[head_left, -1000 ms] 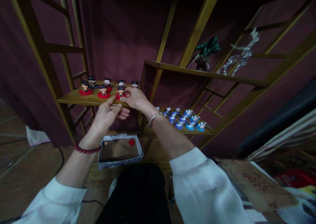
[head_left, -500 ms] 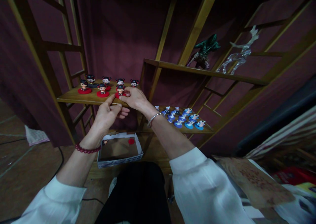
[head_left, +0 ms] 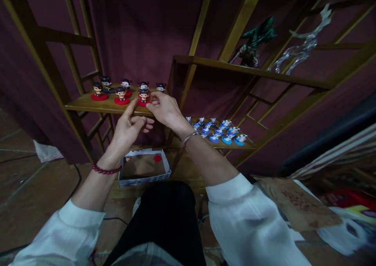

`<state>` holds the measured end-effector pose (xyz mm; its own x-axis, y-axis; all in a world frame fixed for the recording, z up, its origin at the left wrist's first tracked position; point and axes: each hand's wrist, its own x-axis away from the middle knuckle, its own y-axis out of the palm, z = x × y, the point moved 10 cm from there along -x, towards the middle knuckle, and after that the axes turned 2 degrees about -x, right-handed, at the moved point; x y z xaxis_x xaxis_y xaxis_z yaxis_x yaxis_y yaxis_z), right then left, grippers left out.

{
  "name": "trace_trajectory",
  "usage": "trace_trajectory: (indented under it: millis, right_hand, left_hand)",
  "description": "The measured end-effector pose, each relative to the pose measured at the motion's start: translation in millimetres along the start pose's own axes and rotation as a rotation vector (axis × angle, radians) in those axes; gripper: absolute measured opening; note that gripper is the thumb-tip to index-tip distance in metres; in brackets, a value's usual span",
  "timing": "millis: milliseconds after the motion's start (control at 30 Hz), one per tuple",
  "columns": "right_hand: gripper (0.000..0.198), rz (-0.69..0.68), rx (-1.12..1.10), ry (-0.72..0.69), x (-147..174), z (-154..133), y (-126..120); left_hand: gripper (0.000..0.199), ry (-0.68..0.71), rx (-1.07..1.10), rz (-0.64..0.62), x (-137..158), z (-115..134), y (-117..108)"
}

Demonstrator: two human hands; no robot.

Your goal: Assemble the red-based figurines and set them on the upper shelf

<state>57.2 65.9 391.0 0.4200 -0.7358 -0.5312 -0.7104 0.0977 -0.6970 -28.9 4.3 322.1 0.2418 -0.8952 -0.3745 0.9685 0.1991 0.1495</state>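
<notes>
A small figurine (head_left: pixel 143 96) with black hair buns stands upright on a round red base, at the front edge of the wooden shelf (head_left: pixel 79 102). My right hand (head_left: pixel 167 108) is just right of it, thumb and forefinger apart beside the base; whether they touch it I cannot tell. To the left, my left hand (head_left: pixel 127 129) stretches its forefinger to the base's left side, with its other fingers loosely bent below the shelf edge. A matching figurine (head_left: pixel 120 95) and another figurine (head_left: pixel 98 90) stand in the same front row. Several more, like the figurine (head_left: pixel 126 85), stand behind.
Below the shelf sits an open shallow box (head_left: pixel 145 177) holding a red disc (head_left: pixel 157 158) and a small figurine (head_left: pixel 127 159). Several blue and purple figurines (head_left: pixel 216 135) occupy the lower right shelf. A dark green statue (head_left: pixel 255 43) and a clear deer (head_left: pixel 304 45) stand higher up.
The view has shifted, so the shelves sit higher in the picture. My right fingers have drawn slightly rightward from the figurine; my left forefinger stays by its base.
</notes>
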Motion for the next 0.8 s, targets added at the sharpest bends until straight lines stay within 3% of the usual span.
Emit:
trace_trajectory:
  millis: [167, 433, 533, 633, 733, 800]
  right_hand:
    - [0.028, 0.14, -0.101, -0.12, 20.9, -5.6, -8.8]
    - [0.026, 0.211, -0.175, -0.245, 53.9, -18.1, -12.3]
    - [0.027, 0.239, -0.178, -0.287, 68.6, -18.9, -10.0]
    - [0.025, 0.231, -0.198, -0.346, 86.8, -17.5, 0.2]
    - [0.024, 0.17, -0.241, -0.366, 103.7, -8.3, 21.9]
    - [0.024, 0.072, -0.239, -0.292, 111.0, 7.7, 46.9]
  left_hand:
    - [0.058, 0.158, 0.034, 0.065, 8.9, 1.5, -10.9]
    - [0.039, 0.148, -0.047, 0.125, 27.9, -8.6, -15.1]
    - [0.031, 0.014, -0.058, 0.086, 26.9, -35.8, -13.9]
    - [0.033, -0.175, -0.087, 0.042, 26.8, -78.8, -17.2]
    - [0.037, -0.257, -0.217, -0.079, 29.6, -115.7, -18.5]
    - [0.035, -0.301, -0.425, -0.178, 33.6, -139.4, -21.4]
